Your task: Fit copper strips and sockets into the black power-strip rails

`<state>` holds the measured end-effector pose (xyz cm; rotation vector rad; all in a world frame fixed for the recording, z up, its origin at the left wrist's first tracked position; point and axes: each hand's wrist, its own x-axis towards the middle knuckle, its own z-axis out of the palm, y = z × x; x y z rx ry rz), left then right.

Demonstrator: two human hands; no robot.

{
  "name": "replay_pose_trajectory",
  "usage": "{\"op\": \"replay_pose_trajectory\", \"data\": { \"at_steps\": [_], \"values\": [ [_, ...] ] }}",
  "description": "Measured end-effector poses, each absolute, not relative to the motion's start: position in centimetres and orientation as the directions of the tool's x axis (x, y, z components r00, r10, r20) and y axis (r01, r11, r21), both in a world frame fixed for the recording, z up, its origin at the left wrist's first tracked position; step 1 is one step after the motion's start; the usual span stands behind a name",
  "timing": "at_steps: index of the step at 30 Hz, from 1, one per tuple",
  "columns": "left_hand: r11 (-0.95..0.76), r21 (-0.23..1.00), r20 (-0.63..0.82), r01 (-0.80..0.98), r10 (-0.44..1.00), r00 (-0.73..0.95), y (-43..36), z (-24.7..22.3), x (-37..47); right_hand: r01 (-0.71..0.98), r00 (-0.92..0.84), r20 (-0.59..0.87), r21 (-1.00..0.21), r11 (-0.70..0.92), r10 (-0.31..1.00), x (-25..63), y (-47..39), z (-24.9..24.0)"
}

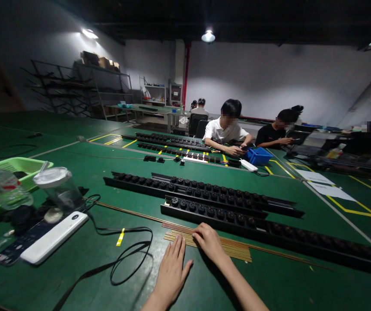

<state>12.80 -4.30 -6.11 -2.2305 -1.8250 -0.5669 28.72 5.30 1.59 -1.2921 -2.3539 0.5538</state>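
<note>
The brass rods [233, 250] lie on the table [289, 289], crosswise under our fingertips [183, 242]. Our left hand [171, 268] rests flat, ungrasping; our right hand [209, 242] curls nearer mid-length, but we cannot tell its grip.

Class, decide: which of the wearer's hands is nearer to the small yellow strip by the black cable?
Left. The left hand is to the right of the yellow strip, by the near side of the thin rods; the right hand is farther right, over the rods.
</note>
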Motion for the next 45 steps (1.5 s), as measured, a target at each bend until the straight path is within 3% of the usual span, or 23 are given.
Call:
{"op": "replay_pose_trajectory", "data": {
  "at_steps": [10, 26, 45],
  "values": [
    [-0.199, 0.084, 0.427, 0.976, 0.893, 0.146, -4.6, -6.2, 13.0, 0.742, -0.627, -0.005, -0.309, 0.595, 0.779, 25.0, 6.8, 2.7],
    [-0.195, 0.067, 0.450, 0.979, 0.881, 0.144, -4.3, -6.9, 13.0, 0.786, -0.618, -0.152, -0.104, 0.609, 0.772, 22.7, 7.2, 4.2],
    [-0.193, 0.080, 0.457, 0.978, 0.879, 0.137, -4.4, -6.5, 13.0, 0.776, -0.630, -0.189, -0.104, 0.622, 0.754, 23.0, 7.3, 5.1]
  ]
}}
